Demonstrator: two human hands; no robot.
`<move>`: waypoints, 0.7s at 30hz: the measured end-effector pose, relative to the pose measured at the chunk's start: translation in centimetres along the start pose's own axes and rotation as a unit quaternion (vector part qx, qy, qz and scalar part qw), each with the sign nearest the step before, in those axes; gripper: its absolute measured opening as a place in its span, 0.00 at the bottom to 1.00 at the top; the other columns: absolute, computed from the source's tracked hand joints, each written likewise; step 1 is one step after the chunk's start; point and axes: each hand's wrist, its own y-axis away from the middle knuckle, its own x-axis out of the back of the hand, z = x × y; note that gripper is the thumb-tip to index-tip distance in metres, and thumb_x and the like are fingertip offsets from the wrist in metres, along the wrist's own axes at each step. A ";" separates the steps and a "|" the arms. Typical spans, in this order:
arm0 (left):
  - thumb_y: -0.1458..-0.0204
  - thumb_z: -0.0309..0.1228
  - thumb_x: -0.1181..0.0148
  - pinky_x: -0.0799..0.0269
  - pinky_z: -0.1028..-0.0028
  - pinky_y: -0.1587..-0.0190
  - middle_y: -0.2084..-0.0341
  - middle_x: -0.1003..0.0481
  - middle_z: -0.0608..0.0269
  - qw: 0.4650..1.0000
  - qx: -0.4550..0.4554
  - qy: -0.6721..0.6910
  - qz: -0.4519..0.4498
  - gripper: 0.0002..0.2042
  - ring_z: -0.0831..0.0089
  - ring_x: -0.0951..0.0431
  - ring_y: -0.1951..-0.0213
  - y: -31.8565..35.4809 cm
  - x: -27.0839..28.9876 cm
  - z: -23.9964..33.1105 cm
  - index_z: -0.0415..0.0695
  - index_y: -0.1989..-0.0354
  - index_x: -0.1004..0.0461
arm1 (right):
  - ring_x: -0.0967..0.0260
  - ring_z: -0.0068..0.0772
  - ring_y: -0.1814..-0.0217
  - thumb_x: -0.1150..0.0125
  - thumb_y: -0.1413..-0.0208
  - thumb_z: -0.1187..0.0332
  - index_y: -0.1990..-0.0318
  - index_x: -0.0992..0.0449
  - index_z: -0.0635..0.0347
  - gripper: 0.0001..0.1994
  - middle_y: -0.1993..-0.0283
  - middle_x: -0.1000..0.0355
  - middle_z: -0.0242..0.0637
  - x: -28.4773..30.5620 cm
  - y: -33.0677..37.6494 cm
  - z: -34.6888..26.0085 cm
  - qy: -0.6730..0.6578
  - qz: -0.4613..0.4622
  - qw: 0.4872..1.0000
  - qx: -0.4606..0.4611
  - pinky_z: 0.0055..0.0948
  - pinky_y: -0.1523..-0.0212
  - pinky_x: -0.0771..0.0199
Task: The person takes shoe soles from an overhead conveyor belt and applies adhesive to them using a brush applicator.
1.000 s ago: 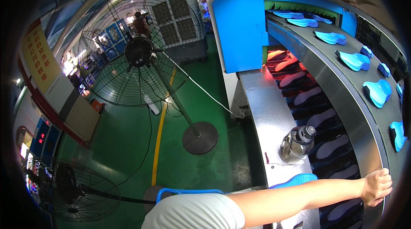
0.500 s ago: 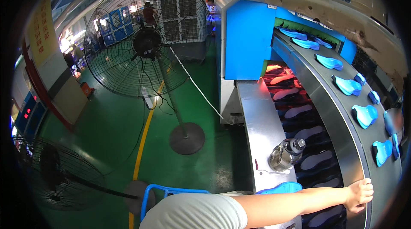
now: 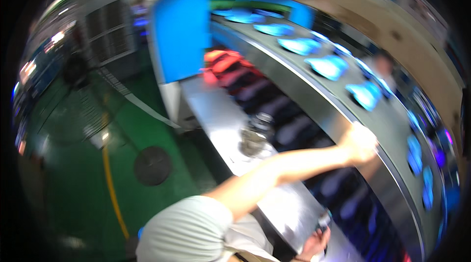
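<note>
My left arm, in a pale sleeve, reaches across to the conveyor's metal side rail (image 3: 392, 188). There my left hand (image 3: 359, 144), blurred by motion, has its fingers curled over the rail's top edge. Lower down, my right hand (image 3: 314, 245) is over the metal ledge (image 3: 294, 208). Its fingers are closed round a small dark object with a shiny part (image 3: 324, 220), too blurred to name. Beyond the rail, blue shoe soles (image 3: 327, 67) lie spaced along the grey belt (image 3: 314, 85). A clear bottle with a dark cap (image 3: 254, 137) stands on the ledge behind my left forearm.
Dark sole shapes lie on the lower track (image 3: 304, 132), lit red near the blue machine housing (image 3: 181, 36). A blurred person (image 3: 382, 66) is across the belt. A brown beam (image 3: 343, 4) crosses overhead. On the green floor stands a fan's round base (image 3: 152, 165).
The view has swung right and grown blurred. My left hand still holds the rail, its arm now more bent. My right hand has come into view with a small object.
</note>
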 end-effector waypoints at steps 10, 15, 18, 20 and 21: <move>0.58 0.37 0.46 0.44 0.63 0.47 0.53 0.38 0.52 0.952 0.127 -0.033 -0.278 0.26 0.59 0.40 0.49 -5.0 -7.8 2.0 0.39 0.49 0.41 | 0.33 0.28 0.66 0.50 0.49 0.77 0.57 0.32 0.66 0.11 0.57 0.32 0.42 1.2 2.7 -2.2 -0.058 0.065 0.995 0.050 0.22 0.64 0.30; 0.56 0.41 0.45 0.47 0.61 0.44 0.43 0.48 0.48 0.931 0.149 0.095 -0.318 0.35 0.54 0.46 0.43 -8.5 -14.7 5.4 0.37 0.42 0.52 | 0.33 0.30 0.66 0.50 0.51 0.81 0.57 0.33 0.67 0.12 0.55 0.33 0.45 2.2 4.5 -2.0 -0.079 0.101 0.990 0.065 0.23 0.63 0.30; 0.55 0.43 0.48 0.48 0.62 0.43 0.43 0.46 0.51 0.961 -0.046 0.102 -0.251 0.34 0.54 0.45 0.43 -7.0 -19.1 5.0 0.42 0.41 0.52 | 0.32 0.30 0.65 0.50 0.51 0.80 0.57 0.33 0.65 0.12 0.54 0.34 0.45 3.4 5.3 -1.5 -0.068 0.122 0.989 0.056 0.25 0.63 0.30; 0.56 0.43 0.48 0.40 0.61 0.48 0.55 0.33 0.50 0.909 0.033 0.022 -0.415 0.23 0.56 0.37 0.48 -7.3 -18.4 5.8 0.44 0.52 0.34 | 0.32 0.30 0.63 0.49 0.50 0.78 0.58 0.32 0.65 0.11 0.55 0.33 0.44 3.9 5.7 -1.4 -0.048 0.124 0.990 0.051 0.25 0.63 0.31; 0.55 0.42 0.49 0.35 0.59 0.54 0.62 0.28 0.53 0.939 -0.030 -0.027 -0.341 0.17 0.56 0.32 0.55 -7.3 -18.9 4.8 0.44 0.62 0.28 | 0.32 0.30 0.62 0.49 0.50 0.78 0.58 0.32 0.65 0.11 0.56 0.32 0.44 3.9 5.8 -1.2 -0.047 0.118 0.990 0.055 0.26 0.61 0.31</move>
